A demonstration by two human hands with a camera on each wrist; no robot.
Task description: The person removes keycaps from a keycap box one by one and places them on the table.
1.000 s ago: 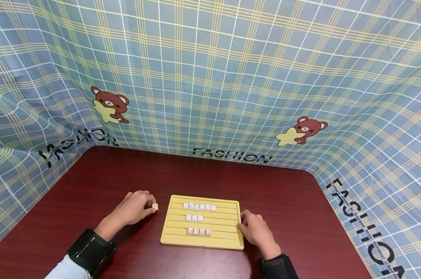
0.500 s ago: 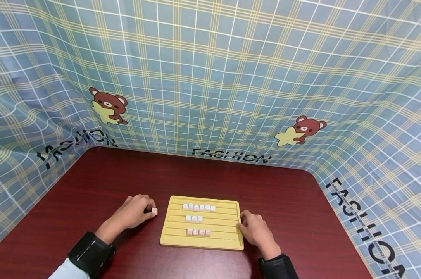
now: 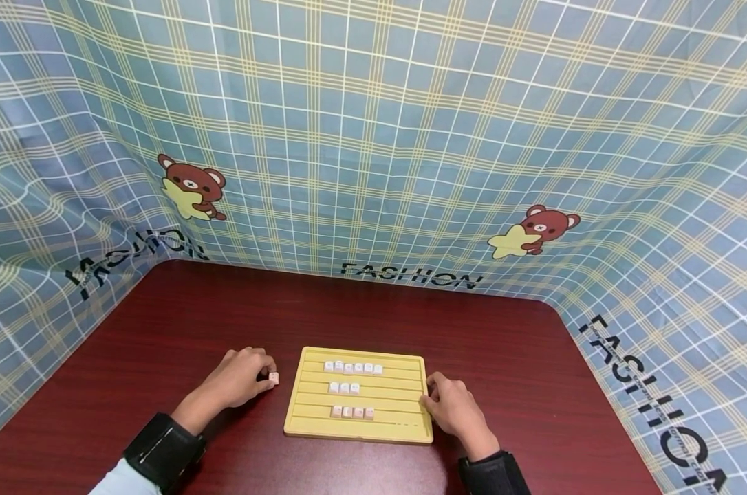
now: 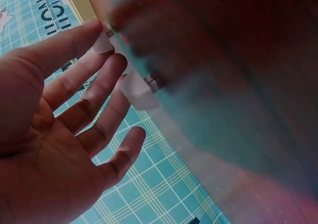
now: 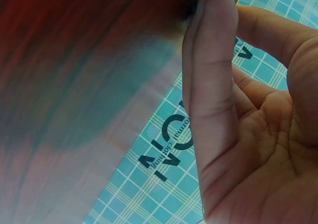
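Small white cube [image 3: 274, 378]: in the head view, pinched between thumb and fingertip of the left hand [image 3: 242, 377], low over or on the worktop [image 3: 225, 309], left of the yellow tray [image 3: 297, 426] and apart from it. Pinch lightly by the sides, leaving the marked face uncovered. Mind the lined-up cubes [image 3: 355, 388], standing in rows of six, three and four; near them, best to work from above rather than sideways, so as not to nudge a row. In the left wrist view, note the same cube at the thumb tip, plus a second pale cube [image 4: 139, 91] by the farther fingertips; cannot tell whether held or merely alongside. Worth moving slowly, to avoid knocking that one away. In the right wrist view, find the right hand [image 5: 248, 134] at the tray's edge, with thumb and a finger against the rim; cannot tell whether gripping or only bracing. Press just enough to prevent sliding, without tipping the tray or jolting the rows.
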